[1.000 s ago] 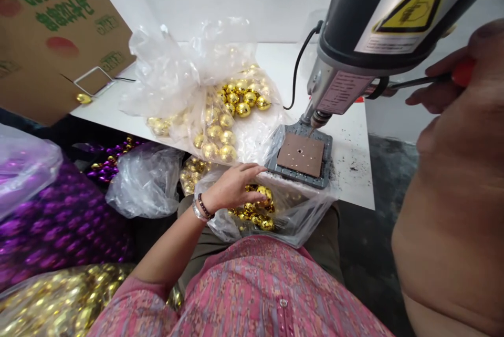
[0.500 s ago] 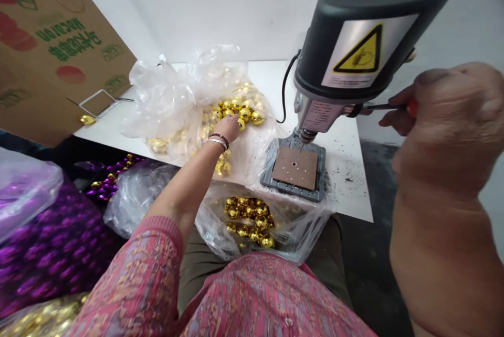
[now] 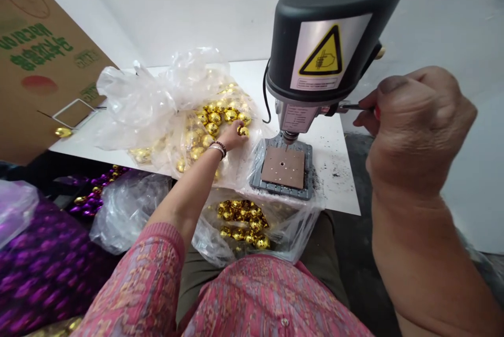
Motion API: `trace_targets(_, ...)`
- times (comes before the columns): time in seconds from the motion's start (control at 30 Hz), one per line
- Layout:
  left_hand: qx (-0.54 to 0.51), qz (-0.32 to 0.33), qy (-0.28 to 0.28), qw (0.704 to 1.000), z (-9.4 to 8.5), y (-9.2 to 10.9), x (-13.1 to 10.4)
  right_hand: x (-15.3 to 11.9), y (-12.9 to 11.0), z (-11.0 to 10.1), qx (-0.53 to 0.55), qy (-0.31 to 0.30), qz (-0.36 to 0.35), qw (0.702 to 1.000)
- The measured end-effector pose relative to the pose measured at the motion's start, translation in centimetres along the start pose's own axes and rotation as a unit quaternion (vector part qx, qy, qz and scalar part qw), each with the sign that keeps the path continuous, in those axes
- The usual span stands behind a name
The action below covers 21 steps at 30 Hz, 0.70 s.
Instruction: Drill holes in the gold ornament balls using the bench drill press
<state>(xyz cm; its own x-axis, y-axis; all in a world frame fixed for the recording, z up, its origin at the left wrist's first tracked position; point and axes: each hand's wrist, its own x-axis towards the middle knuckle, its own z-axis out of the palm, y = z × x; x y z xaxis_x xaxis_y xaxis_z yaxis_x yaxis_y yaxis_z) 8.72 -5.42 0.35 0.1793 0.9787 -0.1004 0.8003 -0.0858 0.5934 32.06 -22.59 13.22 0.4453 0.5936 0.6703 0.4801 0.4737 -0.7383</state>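
Note:
My left hand (image 3: pixel 233 136) pinches a gold ball (image 3: pixel 243 130) at the right side of a heap of shiny gold balls (image 3: pixel 214 118) on an opened clear plastic bag (image 3: pixel 153 93). On the right, my right hand (image 3: pixel 409 127) is wrapped round the lever (image 3: pixel 350 106) of a black drill press (image 3: pixel 334 11). The drill bit points down above a brown square plate (image 3: pixel 282 167) with a dark hole in its middle. That plate lies on the grey base (image 3: pixel 308 169) of the press.
More gold balls (image 3: pixel 262 242) lie in a clear bag on my lap. A cardboard box (image 3: pixel 43 90) and a wire piece (image 3: pixel 74 114) with a gold ball (image 3: pixel 63 132) are at the left. Purple balls (image 3: pixel 47 258) fill a bag below. Dark shavings dot the white table (image 3: pixel 338 143).
My left hand has moved from the middle of the gold heap to its right side and holds a ball there. The view has shifted rightward. My right hand still grips the lever.

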Motion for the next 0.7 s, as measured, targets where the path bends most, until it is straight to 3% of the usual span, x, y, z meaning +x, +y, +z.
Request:
trace_targets(0.1,-0.159,-0.011,-0.048,0.986,0.0,0.1,-1.4,0.0,-0.1,0.0,-0.060,0.011,0.026,0.998)
trace_targets(0.2,-0.357,-0.004,-0.143,0.923,-0.6,0.2,-4.0,0.0,0.1,0.1,-0.056,0.014,0.020,0.998)
trace_targets(0.27,-0.427,-0.004,-0.175,0.887,-0.8,0.3,-5.9,0.0,0.3,0.3,-0.047,0.026,0.017,0.998)
trace_targets(0.33,-0.450,-0.008,-0.175,0.875,-0.7,0.4,-7.5,0.0,0.4,0.4,-0.038,0.032,0.022,0.999)
trace_targets(0.47,-0.447,0.001,-0.168,0.879,0.5,0.3,-9.1,0.1,0.2,0.4,-0.028,0.028,0.037,0.999)
trace_targets(0.7,-0.294,0.101,-0.165,0.936,2.6,1.4,-8.5,1.4,-0.8,0.4,-0.057,0.007,0.054,0.997)
